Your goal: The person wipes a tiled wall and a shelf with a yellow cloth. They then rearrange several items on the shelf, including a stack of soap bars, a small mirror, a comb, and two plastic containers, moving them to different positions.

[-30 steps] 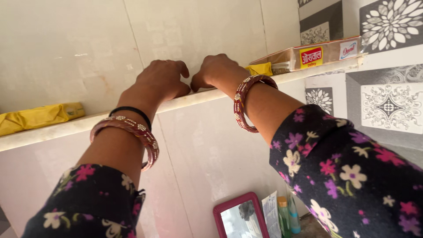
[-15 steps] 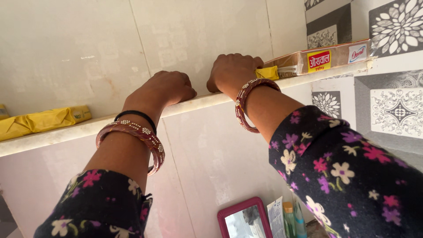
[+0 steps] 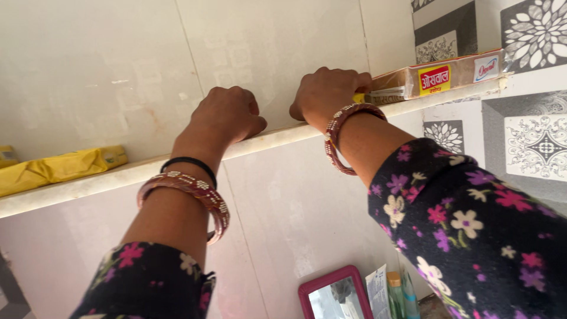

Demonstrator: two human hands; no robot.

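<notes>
Left hand (image 3: 227,115) at centre frame, fingers curled over the edge of the pale stone shelf (image 3: 147,168), nothing visibly gripped, whatever lies under the fingers out of sight. Right hand (image 3: 328,91) just right of centre, curled on the same shelf and touching the near end of the long brown wrapped bar (image 3: 437,74) lying toward the upper right, a scrap of yellow showing beside the knuckles; grip uncertain. Yellow packet (image 3: 62,165) at far left, pink-framed mirror (image 3: 336,292) at bottom.
</notes>
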